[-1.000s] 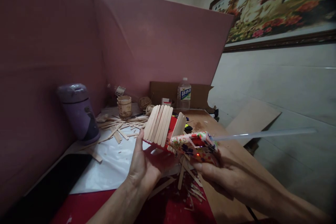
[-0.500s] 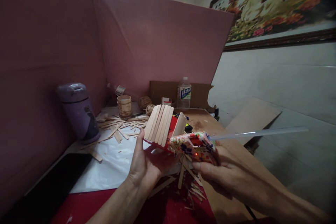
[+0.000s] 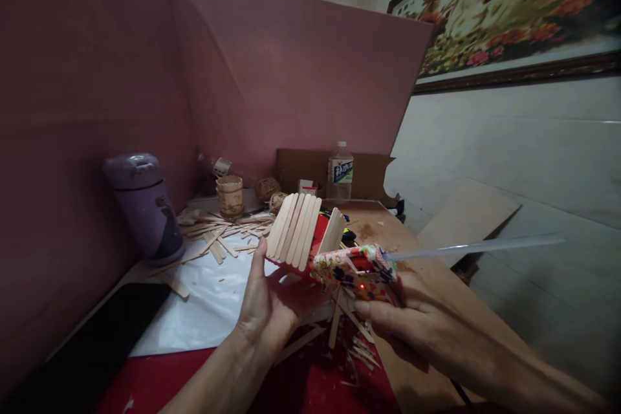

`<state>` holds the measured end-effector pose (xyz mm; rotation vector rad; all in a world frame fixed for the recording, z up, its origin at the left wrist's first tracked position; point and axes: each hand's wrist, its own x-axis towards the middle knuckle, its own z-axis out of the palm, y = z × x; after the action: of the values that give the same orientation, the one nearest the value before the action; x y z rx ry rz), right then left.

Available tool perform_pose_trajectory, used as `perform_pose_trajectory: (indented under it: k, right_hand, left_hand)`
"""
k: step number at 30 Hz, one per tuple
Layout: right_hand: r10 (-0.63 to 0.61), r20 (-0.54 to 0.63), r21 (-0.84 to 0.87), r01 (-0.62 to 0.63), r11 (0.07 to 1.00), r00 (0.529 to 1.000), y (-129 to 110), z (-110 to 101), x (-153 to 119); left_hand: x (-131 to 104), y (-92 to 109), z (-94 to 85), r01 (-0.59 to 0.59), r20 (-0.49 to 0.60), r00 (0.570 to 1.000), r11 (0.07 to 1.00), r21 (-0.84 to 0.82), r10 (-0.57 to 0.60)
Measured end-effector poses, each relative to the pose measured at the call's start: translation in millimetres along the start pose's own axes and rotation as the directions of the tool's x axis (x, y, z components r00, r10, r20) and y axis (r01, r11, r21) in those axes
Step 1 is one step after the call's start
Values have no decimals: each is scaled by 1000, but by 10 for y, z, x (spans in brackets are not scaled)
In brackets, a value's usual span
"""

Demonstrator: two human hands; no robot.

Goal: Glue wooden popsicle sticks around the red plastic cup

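My left hand (image 3: 269, 304) holds up a red container (image 3: 319, 230) whose side is partly covered with flat wooden craft sticks (image 3: 295, 231). Between two groups of sticks a strip of red shows. In my right hand (image 3: 395, 317) is a glue gun (image 3: 356, 268) wrapped in flower-patterned material, with a small red light lit. A long clear glue stick (image 3: 478, 247) juts from its rear toward the right. The gun's front end is against or very near the container's lower side; its nozzle tip is hidden.
Loose craft sticks (image 3: 216, 242) lie on a white sheet (image 3: 204, 301), more below my hands. A purple tumbler (image 3: 148, 210) and black slab (image 3: 111, 330) are at left. Behind stand a small stick-covered cup (image 3: 229, 196), twine balls (image 3: 266, 189) and a clear bottle (image 3: 340, 171).
Both hands, the container and the glue gun stay almost in place. The rear end of the glue stick has shifted slightly to the left.
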<state>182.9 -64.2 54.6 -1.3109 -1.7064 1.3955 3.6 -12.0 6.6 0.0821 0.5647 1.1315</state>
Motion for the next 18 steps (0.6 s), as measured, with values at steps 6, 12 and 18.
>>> perform_pose_trajectory:
  k: [6, 12, 18]
  right_hand:
    - [4, -25, -2, -5, 1000, 1000, -18, -9, -5]
    - [-15, -42, -33, 14, 999, 999, 40, -31, -5]
    - [-146, -80, 2, 147, 989, 986, -21, 21, -12]
  left_hand:
    - [28, -2, -17, 15, -2, 1000, 1000, -21, -15]
    - [51, -3, -28, 9, -12, 1000, 1000, -8, -9]
    - [34, 3, -18, 16, 25, 1000, 1000, -24, -15]
